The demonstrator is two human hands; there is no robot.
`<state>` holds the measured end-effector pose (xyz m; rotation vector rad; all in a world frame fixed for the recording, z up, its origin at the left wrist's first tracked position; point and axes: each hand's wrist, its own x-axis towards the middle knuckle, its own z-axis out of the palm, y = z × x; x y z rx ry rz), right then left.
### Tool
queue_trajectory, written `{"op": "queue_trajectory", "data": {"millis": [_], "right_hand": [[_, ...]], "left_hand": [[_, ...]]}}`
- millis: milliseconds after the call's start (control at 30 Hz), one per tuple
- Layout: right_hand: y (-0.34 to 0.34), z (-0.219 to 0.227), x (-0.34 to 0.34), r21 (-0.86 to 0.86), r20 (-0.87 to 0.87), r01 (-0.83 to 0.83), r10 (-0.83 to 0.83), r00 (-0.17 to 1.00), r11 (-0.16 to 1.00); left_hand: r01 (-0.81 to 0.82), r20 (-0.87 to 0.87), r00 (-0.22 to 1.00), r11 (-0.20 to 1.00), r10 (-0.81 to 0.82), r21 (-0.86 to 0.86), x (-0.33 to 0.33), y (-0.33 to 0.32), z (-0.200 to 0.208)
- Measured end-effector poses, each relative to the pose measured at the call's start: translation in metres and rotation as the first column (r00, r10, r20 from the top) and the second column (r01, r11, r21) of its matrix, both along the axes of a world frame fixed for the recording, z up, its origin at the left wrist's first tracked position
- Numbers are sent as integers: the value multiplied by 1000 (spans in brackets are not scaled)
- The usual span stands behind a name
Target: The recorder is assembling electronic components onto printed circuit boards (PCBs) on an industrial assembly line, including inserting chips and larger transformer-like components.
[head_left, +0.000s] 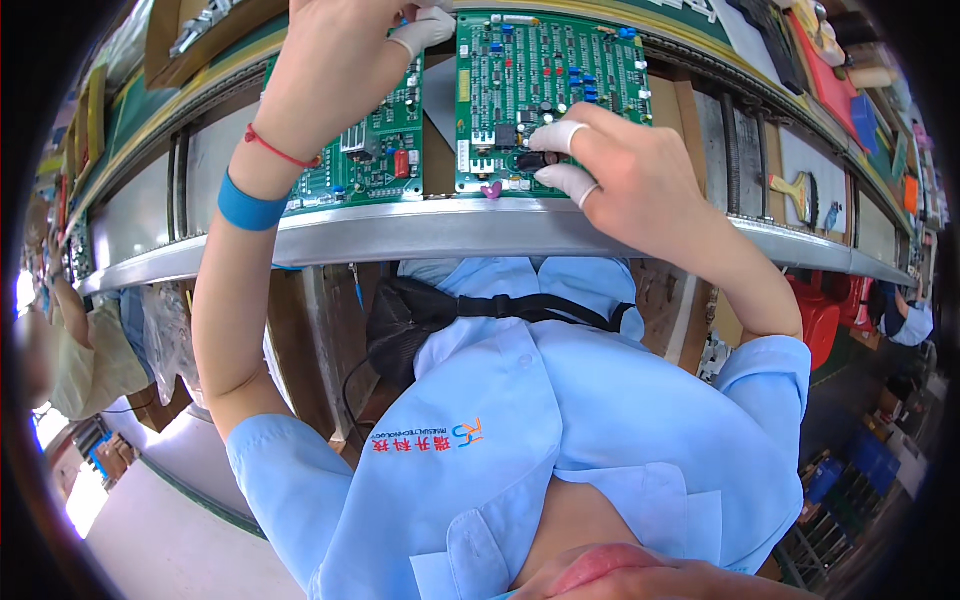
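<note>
Head view: pinching dark component point(538, 161) in right hand point(640, 170), above green circuit board point(550, 65).
Extending left hand point(345, 50) over second board point(383, 145), left of right hand; cut off, cannot tell grip.

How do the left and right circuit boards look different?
The left board is partly hidden by the left hand; the right board shows more fully. The left board shows a red block; the right board, a purple piece at its lower edge. Both are green.
</note>
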<state>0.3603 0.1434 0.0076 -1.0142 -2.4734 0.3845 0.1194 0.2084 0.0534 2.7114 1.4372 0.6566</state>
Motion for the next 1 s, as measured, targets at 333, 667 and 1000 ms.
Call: {"op": "queue_trajectory", "data": {"millis": [333,667,1000], "right_hand": [[0,-4,-15,92,271,-55,28,962,994],[3,0,-24,159,280,-98,51,959,982],[25,15,-4,-149,54,22,-14,998,989]], "left_hand": [[14,39,999,996,-11,-87,-11,-13,-6],[33,100,995,996,-25,-83,-13,-16,-8],[88,42,995,996,-87,-15,-1,-30,-5]]}}
